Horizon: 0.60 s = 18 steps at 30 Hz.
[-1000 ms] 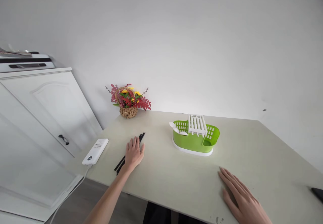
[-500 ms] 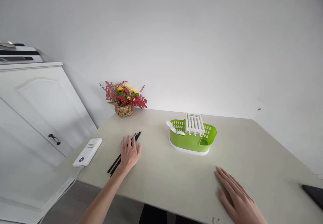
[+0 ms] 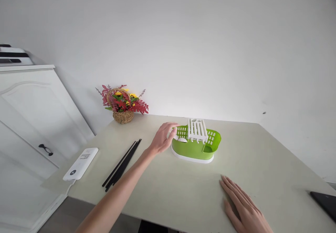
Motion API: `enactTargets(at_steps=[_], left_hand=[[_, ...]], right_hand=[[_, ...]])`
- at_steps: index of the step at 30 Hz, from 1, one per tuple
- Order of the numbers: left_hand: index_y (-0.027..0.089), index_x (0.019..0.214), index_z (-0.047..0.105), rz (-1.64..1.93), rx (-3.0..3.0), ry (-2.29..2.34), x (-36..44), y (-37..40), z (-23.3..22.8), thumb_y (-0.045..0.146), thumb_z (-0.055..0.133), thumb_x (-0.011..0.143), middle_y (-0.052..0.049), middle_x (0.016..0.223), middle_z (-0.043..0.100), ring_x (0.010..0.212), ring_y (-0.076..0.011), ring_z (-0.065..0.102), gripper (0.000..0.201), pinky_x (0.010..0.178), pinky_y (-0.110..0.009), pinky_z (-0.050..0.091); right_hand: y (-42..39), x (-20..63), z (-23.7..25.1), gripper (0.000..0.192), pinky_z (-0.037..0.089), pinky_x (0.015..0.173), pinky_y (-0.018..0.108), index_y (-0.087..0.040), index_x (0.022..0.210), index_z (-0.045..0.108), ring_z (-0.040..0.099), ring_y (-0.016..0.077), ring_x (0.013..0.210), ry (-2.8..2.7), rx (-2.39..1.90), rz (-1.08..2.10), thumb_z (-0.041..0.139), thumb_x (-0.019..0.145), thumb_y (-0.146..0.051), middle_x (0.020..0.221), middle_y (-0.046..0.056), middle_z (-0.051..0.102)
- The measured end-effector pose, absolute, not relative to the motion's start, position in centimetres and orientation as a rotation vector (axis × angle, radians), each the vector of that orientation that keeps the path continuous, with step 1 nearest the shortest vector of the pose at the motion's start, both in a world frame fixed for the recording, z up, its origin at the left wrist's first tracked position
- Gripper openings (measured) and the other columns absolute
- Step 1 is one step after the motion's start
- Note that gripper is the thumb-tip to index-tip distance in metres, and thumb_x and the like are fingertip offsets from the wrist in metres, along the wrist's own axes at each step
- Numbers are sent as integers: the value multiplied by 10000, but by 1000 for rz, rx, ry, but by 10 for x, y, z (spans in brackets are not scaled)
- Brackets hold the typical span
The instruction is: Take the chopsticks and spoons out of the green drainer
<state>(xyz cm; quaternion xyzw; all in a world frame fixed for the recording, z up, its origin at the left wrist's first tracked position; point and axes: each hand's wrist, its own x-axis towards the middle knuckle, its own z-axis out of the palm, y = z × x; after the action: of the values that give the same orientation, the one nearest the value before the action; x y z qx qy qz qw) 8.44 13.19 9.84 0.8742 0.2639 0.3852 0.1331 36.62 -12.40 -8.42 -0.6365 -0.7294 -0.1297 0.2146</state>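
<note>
My left hand (image 3: 164, 138) is at the left end of a green caddy (image 3: 193, 152), thumb and fingers closed around the topmost white spoon (image 3: 175, 129), which they mostly hide. Another white spoon (image 3: 182, 140) rests at the caddy's rim. A white slotted rack (image 3: 197, 131) with small hooks sits across the caddy's top. Black chopsticks (image 3: 123, 164) lie in a loose bundle on the table, left of my left forearm. My right hand (image 3: 243, 203) lies flat on the table in front of the caddy, fingers extended, holding nothing.
A wicker basket of artificial flowers (image 3: 123, 117) stands at the back left. Near the table's left edge lies a white power bank (image 3: 81, 163) with a cable. A black flat object (image 3: 324, 203) is at the right edge. A white cabinet (image 3: 23, 110) stands left of the table.
My left hand has left the chopsticks and moved right to the spoons at the caddy. My right hand stays flat on the table. The view has shifted slightly.
</note>
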Motion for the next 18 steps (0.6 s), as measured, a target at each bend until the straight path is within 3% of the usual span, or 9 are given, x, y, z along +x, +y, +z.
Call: enactTargets(at_steps=[6, 15, 18], left_hand=[[206, 1031, 735, 932, 2602, 762, 98, 144, 98, 454, 258, 1109, -65, 1053, 743, 1081, -231, 629, 543, 1009, -407, 485], [207, 1089, 697, 809, 2566, 730, 110, 150, 106, 486, 245, 1108, -67, 1137, 706, 1132, -233, 590, 531, 1030, -388, 452], [203, 1037, 679, 807, 2560, 702, 115, 150, 106, 497, 200, 1108, -77, 1080, 692, 1088, -238, 596, 567, 1001, -396, 456]], right_hand=[[-124, 365, -82, 726, 555, 1097, 456, -290, 1669, 240, 509, 299, 1438, -2019, -1763, -345, 535, 1019, -419, 1638, 41, 419], [-122, 363, -78, 699, 538, 1114, 476, -302, 1657, 287, 501, 303, 1446, -1957, -1731, -261, 538, 1017, -432, 1629, 26, 440], [-122, 362, -77, 697, 549, 1099, 485, -300, 1656, 285, 514, 307, 1435, -1952, -1737, -282, 531, 1017, -428, 1626, 32, 445]])
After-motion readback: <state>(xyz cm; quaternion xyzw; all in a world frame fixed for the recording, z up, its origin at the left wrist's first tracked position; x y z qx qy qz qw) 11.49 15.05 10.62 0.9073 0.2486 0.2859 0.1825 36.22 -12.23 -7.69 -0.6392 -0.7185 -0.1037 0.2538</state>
